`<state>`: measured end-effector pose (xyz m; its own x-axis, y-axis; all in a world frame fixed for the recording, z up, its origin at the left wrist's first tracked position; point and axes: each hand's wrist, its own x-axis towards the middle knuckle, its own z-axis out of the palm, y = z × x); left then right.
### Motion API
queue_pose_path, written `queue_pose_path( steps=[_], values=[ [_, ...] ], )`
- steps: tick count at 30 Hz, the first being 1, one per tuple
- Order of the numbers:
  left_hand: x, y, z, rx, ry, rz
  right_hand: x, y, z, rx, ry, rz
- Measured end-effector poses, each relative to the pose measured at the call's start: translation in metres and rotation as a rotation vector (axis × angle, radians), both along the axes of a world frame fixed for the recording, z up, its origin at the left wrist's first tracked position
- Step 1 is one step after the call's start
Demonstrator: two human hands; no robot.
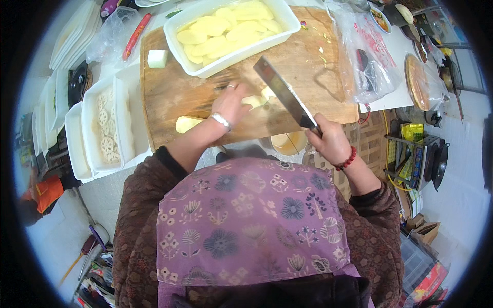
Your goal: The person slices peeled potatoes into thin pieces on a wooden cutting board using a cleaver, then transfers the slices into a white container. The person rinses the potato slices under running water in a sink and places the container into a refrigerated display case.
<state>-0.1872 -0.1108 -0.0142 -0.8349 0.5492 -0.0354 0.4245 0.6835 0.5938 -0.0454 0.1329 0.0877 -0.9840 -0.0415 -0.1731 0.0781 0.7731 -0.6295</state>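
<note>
My right hand (327, 140) grips the handle of a broad cleaver (283, 90), its blade slanting up and left above a wooden cutting board (215, 96). My left hand (233, 101), slightly blurred, is over the board with its fingers apart, beside pale cut pieces (255, 101); whether it touches them I cannot tell. A yellow peeled piece, likely potato (188, 124), lies by my left forearm at the board's near edge. A whitish-green block (157, 59) sits at the upper left of the board. At the far edge, a white plastic tub (235, 57) holds yellow potato slices (210, 26).
Left of the board stand white tubs, one with lotus root slices (108, 133). A red packaged sausage (137, 36) lies beyond them. Plastic bags (375, 73) lie at the right, and a bowl (289, 142) stands below the near edge. Part of another person (48, 192) shows far left.
</note>
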Motion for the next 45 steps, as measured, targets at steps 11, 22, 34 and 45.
queue_pose_path(
  steps=[11, 22, 34, 45],
  values=[
    [0.015, -0.013, -0.011, -0.169, 0.215, -0.305, 0.001, -0.015, -0.025, 0.066, -0.129, 0.167],
    [0.002, 0.01, 0.011, 0.259, -0.357, 0.16, -0.001, 0.009, -0.013, -0.473, -0.384, -0.262],
    [-0.005, 0.017, 0.036, 1.02, -1.388, 0.265, 0.018, 0.02, -0.025, -1.14, -0.434, -0.475],
    [0.029, -0.151, 0.044, 0.1, 0.33, 0.04, 0.009, -0.01, -0.016, -0.867, -0.384, -0.221]
  ],
)
